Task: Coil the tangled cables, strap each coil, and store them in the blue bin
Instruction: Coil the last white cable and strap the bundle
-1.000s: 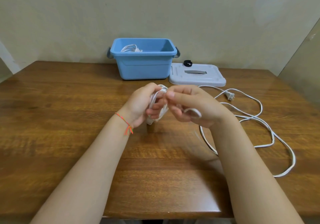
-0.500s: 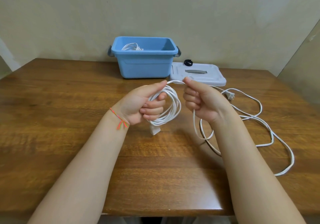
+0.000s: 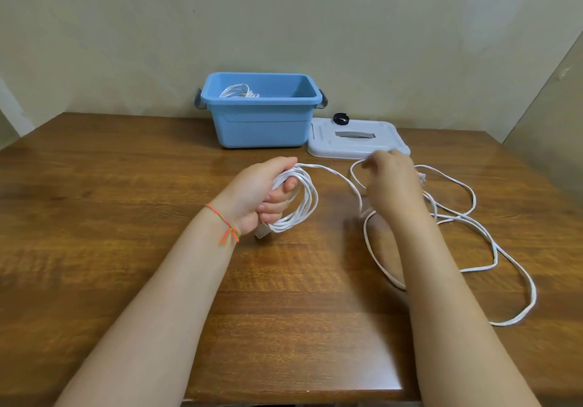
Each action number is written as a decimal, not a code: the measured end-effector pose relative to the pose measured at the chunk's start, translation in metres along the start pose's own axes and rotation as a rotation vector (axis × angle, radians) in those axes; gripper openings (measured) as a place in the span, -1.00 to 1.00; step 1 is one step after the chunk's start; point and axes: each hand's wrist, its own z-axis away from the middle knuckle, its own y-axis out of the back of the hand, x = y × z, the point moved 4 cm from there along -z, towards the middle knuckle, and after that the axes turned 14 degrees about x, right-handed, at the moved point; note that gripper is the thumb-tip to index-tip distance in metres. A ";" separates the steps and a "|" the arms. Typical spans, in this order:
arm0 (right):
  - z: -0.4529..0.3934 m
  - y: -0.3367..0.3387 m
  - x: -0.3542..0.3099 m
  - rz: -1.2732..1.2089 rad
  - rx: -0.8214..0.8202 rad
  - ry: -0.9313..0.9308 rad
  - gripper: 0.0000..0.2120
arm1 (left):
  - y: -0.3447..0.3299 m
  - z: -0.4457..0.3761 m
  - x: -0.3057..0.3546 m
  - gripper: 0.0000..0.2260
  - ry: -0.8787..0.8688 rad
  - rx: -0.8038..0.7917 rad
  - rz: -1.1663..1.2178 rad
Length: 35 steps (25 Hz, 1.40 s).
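cable (image 3: 492, 249): white, thin; part wound, the rest loose in loops on the desk (image 3: 126, 217) to the right, plug end near the lid
coil (image 3: 299, 201): several turns, hanging off the left hand just above the desk
left hand (image 3: 258, 195): grip clenched round the top of the coil, fingers through the loops
right hand (image 3: 391, 186): fingers curled on the free run leaving the coil; pinch looks likely, fingertips hidden, so not certain
handling: judged light, limp, smooth; will kink and spring open if let go. Hold the coil where turns bunch, feed slack through the right hand
blue bin (image 3: 262, 122): at the back of the desk, open, one white coil (image 3: 238, 91) already inside
lid (image 3: 356, 140): grey, flat on the desk, right of the bin
strap (image 3: 340, 118): small black loop just behind the lid, untouched
risk: loose loops cross each other, may snag when pulled
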 end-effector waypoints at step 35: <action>0.048 -0.006 -0.060 -0.900 -0.812 0.056 -0.85 | -0.011 -0.001 0.004 -0.80 -0.502 0.389 -0.145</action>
